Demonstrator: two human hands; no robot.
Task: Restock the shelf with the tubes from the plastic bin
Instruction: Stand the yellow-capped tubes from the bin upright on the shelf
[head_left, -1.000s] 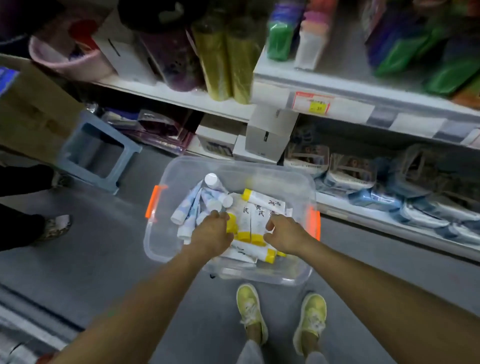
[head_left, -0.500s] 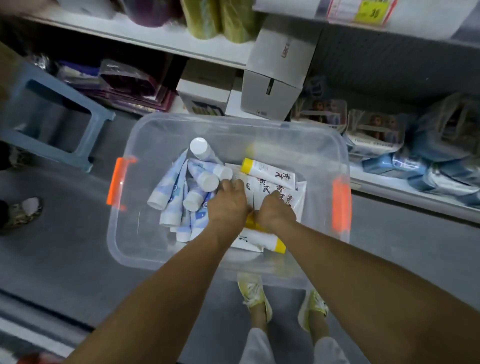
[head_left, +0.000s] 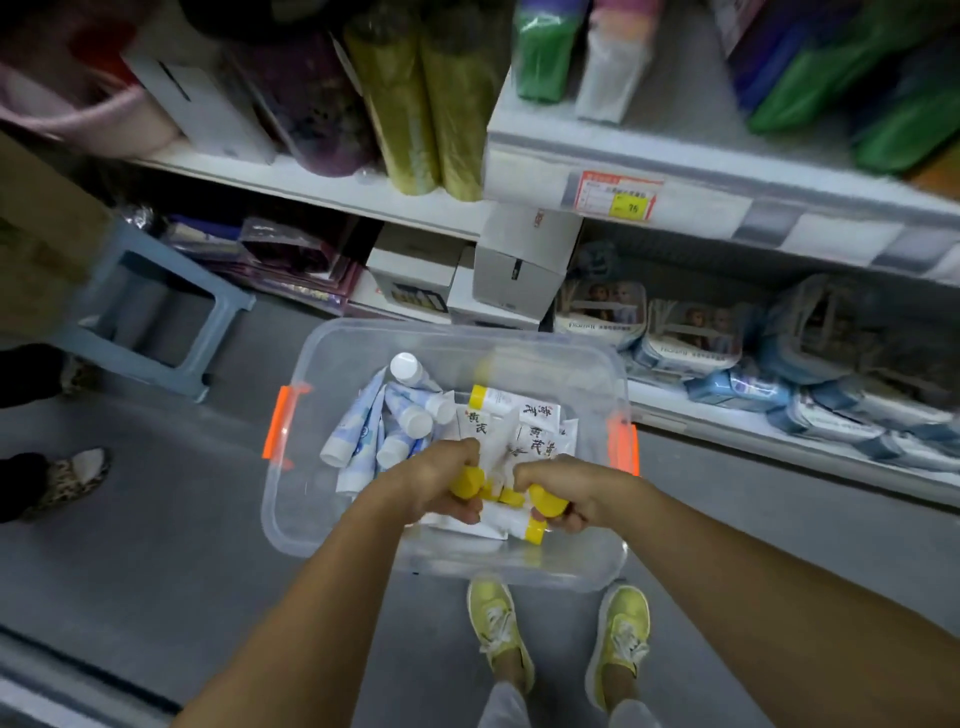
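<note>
Your left hand and right hand meet over the near half of the plastic bin, fingers curled tight round a bunch of yellow-capped tubes. Blue-and-white tubes lie in its left half. The shelf stands beyond.

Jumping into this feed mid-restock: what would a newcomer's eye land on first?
The left hand and right hand together grip a bunch of yellow-capped tubes inside the clear plastic bin with orange latches, centre frame. Blue-and-white tubes lie piled on the bin's left side, and a red-and-yellow price tag marks the shelf edge above.
</note>
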